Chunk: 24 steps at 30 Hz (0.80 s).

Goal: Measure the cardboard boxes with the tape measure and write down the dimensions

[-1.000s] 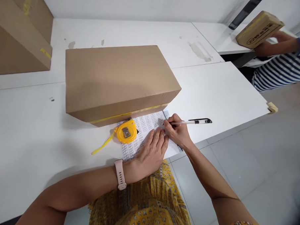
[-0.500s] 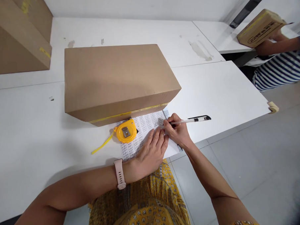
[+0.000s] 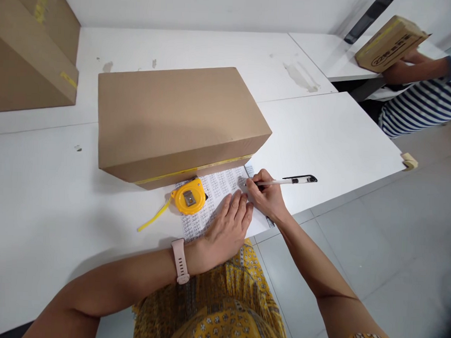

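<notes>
My right hand [image 3: 268, 197] pinches a clear pen with a black cap [image 3: 284, 181], its tip on a printed sheet of paper [image 3: 219, 188] at the table's front edge. My left hand [image 3: 226, 229] lies flat on that sheet with fingers stretched out, holding it down. A pale wristwatch sits on my left wrist. A yellow tape measure [image 3: 189, 197] rests on the sheet's left part, a short length of tape trailing to the left. A large closed cardboard box [image 3: 175, 117] stands just behind the sheet and covers its far edge.
Another big cardboard box [image 3: 29, 46] stands at the far left on the white table [image 3: 324, 138]. At the upper right a person in a striped sleeve [image 3: 426, 103] holds a small cardboard box [image 3: 390, 44] over a neighbouring table. Grey tiled floor lies to the right.
My right hand's pen has tilted slightly and its tip shifted a little on the sheet. The other person's small box has wobbled. My left hand has stayed put.
</notes>
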Each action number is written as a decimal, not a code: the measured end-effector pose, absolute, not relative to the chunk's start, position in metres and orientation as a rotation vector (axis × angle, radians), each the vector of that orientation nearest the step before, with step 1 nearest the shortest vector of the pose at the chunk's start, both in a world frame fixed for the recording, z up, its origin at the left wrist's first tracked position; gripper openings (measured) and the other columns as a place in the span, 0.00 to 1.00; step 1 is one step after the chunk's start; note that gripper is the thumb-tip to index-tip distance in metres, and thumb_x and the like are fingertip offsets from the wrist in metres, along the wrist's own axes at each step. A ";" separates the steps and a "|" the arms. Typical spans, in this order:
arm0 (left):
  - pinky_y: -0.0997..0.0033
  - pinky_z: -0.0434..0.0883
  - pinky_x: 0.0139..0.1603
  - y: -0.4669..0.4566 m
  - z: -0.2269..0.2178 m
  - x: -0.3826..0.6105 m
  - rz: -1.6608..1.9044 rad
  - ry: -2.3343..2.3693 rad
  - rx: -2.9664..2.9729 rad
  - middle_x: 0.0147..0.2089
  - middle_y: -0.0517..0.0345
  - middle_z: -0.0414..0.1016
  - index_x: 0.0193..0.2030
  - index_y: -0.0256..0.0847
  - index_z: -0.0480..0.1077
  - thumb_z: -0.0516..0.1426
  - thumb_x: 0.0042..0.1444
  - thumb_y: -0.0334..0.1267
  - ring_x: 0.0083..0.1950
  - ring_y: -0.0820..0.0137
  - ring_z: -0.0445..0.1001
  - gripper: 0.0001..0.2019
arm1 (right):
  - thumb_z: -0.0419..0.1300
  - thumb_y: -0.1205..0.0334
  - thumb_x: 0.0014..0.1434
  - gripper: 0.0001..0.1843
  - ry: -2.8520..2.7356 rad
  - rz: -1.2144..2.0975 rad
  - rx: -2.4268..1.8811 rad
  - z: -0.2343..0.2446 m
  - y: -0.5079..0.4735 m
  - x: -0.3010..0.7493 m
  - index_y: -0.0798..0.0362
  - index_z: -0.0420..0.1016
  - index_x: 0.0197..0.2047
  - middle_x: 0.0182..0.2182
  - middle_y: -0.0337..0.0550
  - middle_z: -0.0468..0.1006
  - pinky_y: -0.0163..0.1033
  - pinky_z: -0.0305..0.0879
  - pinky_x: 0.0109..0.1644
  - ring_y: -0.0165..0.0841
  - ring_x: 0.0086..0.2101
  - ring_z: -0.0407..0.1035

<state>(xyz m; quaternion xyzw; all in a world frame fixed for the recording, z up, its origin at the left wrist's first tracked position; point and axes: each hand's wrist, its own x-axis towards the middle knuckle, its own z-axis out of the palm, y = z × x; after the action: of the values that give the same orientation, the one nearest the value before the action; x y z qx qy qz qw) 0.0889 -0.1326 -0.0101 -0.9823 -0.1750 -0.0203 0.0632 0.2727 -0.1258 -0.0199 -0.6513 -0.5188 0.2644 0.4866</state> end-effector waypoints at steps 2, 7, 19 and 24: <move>0.43 0.53 0.76 -0.133 -0.010 0.089 -0.052 -0.536 -2.978 0.74 0.27 0.59 0.73 0.21 0.59 0.53 0.67 0.46 0.76 0.42 0.58 0.35 | 0.60 0.58 0.64 0.14 -1.254 0.665 -1.578 -0.020 -0.126 0.272 0.48 0.61 0.29 0.20 0.29 0.60 0.34 0.51 0.25 0.25 0.21 0.54; 0.43 0.54 0.76 -0.133 -0.010 0.089 -0.071 -0.539 -2.970 0.74 0.26 0.59 0.73 0.21 0.59 0.54 0.67 0.47 0.76 0.41 0.58 0.35 | 0.61 0.59 0.63 0.14 -1.223 0.665 -1.579 -0.020 -0.126 0.272 0.48 0.60 0.28 0.19 0.29 0.59 0.34 0.51 0.24 0.26 0.21 0.53; 0.43 0.54 0.75 -0.133 -0.010 0.088 -0.065 -0.527 -2.953 0.74 0.27 0.59 0.73 0.22 0.60 0.54 0.67 0.48 0.76 0.41 0.58 0.35 | 0.61 0.59 0.63 0.14 -1.211 0.664 -1.564 -0.019 -0.126 0.271 0.48 0.61 0.28 0.19 0.29 0.59 0.35 0.50 0.25 0.26 0.21 0.53; 0.44 0.53 0.76 -0.133 -0.011 0.089 -0.066 -0.537 -2.948 0.74 0.28 0.59 0.73 0.22 0.60 0.53 0.67 0.47 0.76 0.42 0.58 0.35 | 0.61 0.60 0.62 0.15 -1.203 0.649 -1.571 -0.018 -0.125 0.271 0.48 0.60 0.27 0.20 0.29 0.59 0.35 0.50 0.25 0.26 0.21 0.52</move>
<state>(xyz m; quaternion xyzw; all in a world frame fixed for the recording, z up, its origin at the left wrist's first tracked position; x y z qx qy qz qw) 0.0888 -0.1331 -0.0106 -0.9810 -0.1788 -0.0221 0.0719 0.2706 -0.1247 -0.0181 -0.6509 -0.4986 0.2691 0.5052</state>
